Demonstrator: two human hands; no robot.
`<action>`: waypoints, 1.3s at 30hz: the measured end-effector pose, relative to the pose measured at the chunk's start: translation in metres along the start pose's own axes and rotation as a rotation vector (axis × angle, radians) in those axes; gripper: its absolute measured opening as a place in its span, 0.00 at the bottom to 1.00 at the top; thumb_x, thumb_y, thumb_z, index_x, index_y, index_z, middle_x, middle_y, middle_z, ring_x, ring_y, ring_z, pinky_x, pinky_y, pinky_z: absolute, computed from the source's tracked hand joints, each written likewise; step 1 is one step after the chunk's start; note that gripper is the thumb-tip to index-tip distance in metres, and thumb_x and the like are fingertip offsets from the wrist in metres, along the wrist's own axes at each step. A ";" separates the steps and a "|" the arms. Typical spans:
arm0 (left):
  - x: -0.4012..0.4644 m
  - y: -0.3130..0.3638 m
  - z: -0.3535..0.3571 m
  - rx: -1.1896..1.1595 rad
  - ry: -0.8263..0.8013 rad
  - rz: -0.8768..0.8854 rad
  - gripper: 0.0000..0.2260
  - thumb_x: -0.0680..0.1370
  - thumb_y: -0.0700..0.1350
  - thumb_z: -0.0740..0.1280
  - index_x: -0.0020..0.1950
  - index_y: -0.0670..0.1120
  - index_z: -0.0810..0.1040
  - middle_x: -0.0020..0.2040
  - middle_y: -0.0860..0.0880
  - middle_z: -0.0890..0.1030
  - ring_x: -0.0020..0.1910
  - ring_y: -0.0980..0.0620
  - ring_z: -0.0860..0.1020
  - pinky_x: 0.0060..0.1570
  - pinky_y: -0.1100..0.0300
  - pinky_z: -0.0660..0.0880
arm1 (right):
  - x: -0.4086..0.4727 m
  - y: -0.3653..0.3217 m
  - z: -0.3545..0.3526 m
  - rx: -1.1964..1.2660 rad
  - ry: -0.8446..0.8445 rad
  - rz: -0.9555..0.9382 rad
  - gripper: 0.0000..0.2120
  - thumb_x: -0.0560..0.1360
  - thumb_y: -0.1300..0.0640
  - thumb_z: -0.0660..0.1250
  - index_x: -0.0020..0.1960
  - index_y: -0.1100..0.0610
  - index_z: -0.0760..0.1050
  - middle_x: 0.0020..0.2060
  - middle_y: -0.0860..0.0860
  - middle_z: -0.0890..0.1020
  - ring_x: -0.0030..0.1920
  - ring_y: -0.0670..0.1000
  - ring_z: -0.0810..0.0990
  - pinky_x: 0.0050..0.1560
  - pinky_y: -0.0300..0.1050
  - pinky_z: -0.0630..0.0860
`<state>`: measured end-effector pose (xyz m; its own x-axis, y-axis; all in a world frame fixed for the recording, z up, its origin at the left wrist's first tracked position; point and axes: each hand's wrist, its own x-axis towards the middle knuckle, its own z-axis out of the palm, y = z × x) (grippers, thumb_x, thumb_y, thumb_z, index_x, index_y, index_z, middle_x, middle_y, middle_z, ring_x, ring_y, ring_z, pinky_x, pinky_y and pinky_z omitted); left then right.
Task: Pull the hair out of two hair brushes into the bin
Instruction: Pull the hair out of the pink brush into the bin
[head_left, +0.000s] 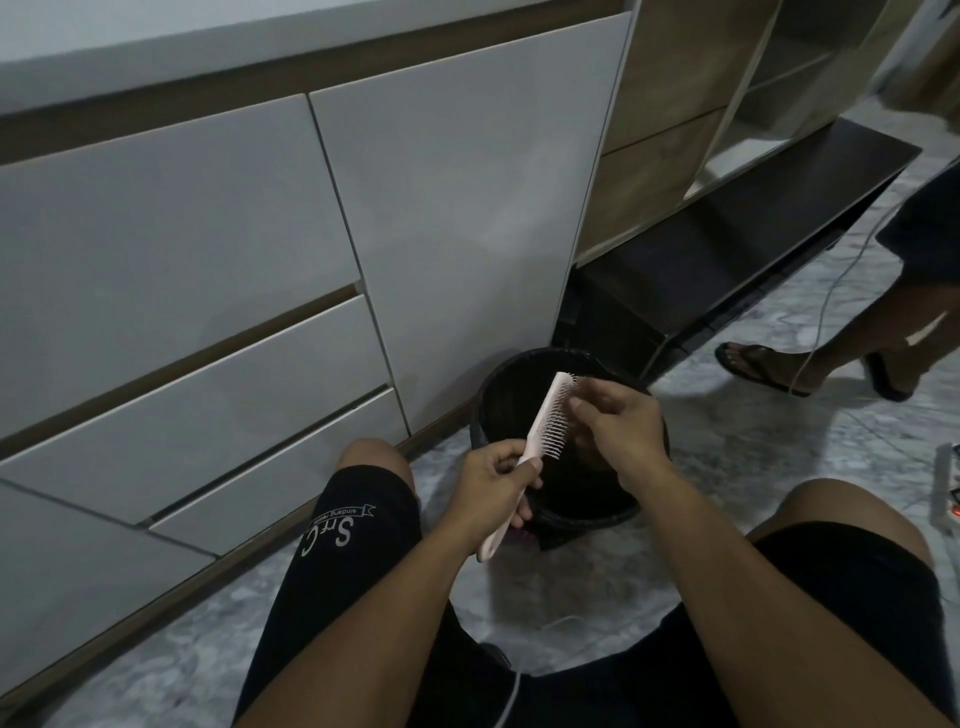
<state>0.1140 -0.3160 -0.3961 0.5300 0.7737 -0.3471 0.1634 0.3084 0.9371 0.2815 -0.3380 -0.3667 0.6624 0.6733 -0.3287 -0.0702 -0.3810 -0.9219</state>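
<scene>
Left hand (496, 480) wrapped tight round the handle of the pink brush (540, 431), tilting it up over the black bin (519, 374) just beyond. Right hand (621, 415) beside the bristles, fingertips (577, 404) pinched together there.

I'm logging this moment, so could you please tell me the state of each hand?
Left hand: closed around the pink brush handle.
Right hand: fingertips pinched at the bristles over the bin; hair not discernible.

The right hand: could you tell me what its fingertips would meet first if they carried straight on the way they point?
Probably the teeth of the pink brush; the right hand points left at them, above the bin.
</scene>
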 end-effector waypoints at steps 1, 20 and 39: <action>0.000 0.001 -0.001 -0.005 -0.001 -0.001 0.10 0.79 0.40 0.66 0.61 0.45 0.79 0.39 0.46 0.81 0.24 0.53 0.75 0.22 0.61 0.72 | 0.003 0.001 -0.001 0.007 0.042 0.015 0.08 0.74 0.61 0.72 0.52 0.53 0.84 0.40 0.52 0.87 0.37 0.51 0.85 0.33 0.42 0.78; 0.029 0.029 0.007 -0.088 0.014 -0.009 0.04 0.80 0.41 0.65 0.52 0.45 0.80 0.36 0.45 0.80 0.20 0.52 0.73 0.20 0.62 0.71 | 0.028 -0.027 0.002 -0.202 -0.045 -0.183 0.12 0.69 0.59 0.77 0.52 0.56 0.85 0.43 0.49 0.86 0.44 0.48 0.85 0.47 0.45 0.82; 0.058 0.034 0.003 -0.068 -0.008 -0.059 0.05 0.80 0.41 0.64 0.53 0.43 0.78 0.37 0.46 0.82 0.22 0.51 0.75 0.21 0.60 0.73 | 0.049 -0.025 0.007 -0.246 0.012 -0.099 0.05 0.72 0.63 0.73 0.47 0.55 0.84 0.42 0.47 0.84 0.45 0.47 0.82 0.57 0.50 0.80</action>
<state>0.1534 -0.2621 -0.3839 0.5283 0.7485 -0.4009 0.1374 0.3906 0.9103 0.3104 -0.2912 -0.3611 0.6661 0.7077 -0.2356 0.1778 -0.4574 -0.8713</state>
